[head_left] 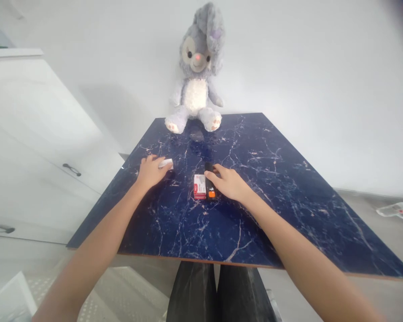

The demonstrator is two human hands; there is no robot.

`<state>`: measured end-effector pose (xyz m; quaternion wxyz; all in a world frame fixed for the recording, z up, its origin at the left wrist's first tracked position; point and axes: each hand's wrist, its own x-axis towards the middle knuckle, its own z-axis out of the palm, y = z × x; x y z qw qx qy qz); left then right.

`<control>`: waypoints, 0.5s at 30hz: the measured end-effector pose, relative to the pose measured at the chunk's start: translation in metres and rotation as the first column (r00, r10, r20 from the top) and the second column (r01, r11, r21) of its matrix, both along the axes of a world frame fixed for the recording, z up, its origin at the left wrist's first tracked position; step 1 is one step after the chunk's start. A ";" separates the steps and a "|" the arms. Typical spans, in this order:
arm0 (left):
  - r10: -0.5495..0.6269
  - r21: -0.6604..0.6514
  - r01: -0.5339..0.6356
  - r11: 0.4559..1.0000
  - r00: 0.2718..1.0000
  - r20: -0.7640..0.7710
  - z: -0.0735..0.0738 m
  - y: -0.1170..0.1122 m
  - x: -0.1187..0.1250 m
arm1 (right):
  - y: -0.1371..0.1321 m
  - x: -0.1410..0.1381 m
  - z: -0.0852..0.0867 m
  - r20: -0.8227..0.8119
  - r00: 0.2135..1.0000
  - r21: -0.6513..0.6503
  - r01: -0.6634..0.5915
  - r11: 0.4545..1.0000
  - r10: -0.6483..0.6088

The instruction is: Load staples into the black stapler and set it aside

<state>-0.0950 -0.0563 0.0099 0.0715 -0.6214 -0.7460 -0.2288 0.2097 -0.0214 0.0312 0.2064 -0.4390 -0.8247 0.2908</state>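
Observation:
On the blue marbled table [255, 214], my left hand [150, 172] is closed on a small white box [165, 163], its thumb at the near side and fingers behind. My right hand [229, 182] wraps the far part of a black stapler [211, 190] that has an orange patch at its near end. Thumb on top, fingers at its right side. Touching the stapler's left side is a small stack of red-and-white boxes [199, 185], lying flat. Some of the stapler is hidden under my fingers.
A grey plush rabbit [196, 91] sits at the table's far edge against the wall. To the left stands a white cabinet [36, 134] with dark handles. A clear plastic item [396, 209] lies on the floor at right. My legs [218, 290] are under the near edge.

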 end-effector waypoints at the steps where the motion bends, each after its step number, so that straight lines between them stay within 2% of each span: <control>1: 0.003 -0.007 -0.003 1.000 1.000 0.018 -0.003 0.001 -0.002 | 0.000 0.000 0.000 0.000 1.000 0.003 0.002 1.000 -0.002; 4: -0.085 0.015 0.084 0.996 0.992 0.090 -0.007 0.001 0.013 | -0.001 -0.001 -0.001 0.004 1.000 0.017 0.008 1.000 -0.008; 6: -0.211 0.019 0.210 0.977 0.966 0.147 -0.008 -0.002 0.031 | -0.001 -0.001 -0.002 0.008 1.000 0.029 0.009 1.000 -0.010; 8: -0.366 0.018 0.368 0.930 0.916 0.163 -0.008 -0.006 0.047 | -0.002 -0.002 -0.003 0.003 1.000 0.039 0.007 0.999 -0.007; 10: -0.458 0.000 0.463 0.887 0.877 0.148 -0.007 -0.009 0.056 | -0.002 -0.002 -0.004 -0.008 1.000 0.040 0.001 0.999 -0.001; 13: -0.444 -0.018 0.452 0.892 0.882 0.160 -0.005 -0.011 0.055 | -0.002 -0.002 -0.004 -0.013 1.000 0.043 -0.005 0.999 0.006; 15: -0.395 0.014 0.406 0.914 0.880 0.263 -0.005 -0.011 0.050 | -0.003 -0.002 -0.004 -0.003 1.000 0.052 -0.002 0.999 0.002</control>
